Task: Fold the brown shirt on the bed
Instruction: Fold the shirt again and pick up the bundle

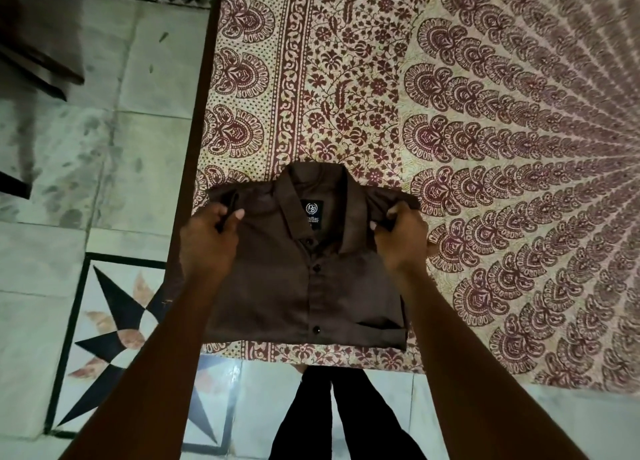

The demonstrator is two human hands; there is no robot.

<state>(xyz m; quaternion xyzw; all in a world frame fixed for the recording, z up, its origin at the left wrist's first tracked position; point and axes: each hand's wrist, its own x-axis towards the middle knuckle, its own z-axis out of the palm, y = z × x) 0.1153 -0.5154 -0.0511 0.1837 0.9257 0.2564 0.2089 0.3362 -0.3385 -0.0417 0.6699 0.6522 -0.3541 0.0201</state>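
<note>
Head view: inside the collar of the brown shirt [304, 286] sits a dark label [311, 210] with a round white emblem and lettering of which only "xBac" reads (the rest is too small or hidden). The shirt lies folded, front up, 3 dark buttons [316, 268] showing, at the near left corner of the bed [485, 148], on its maroon-patterned sheet. The left hand [207, 241] pinches the folded cloth at the shoulder on its side, fingers curled; the right hand [401, 238] grips the opposite shoulder likewise.
</note>
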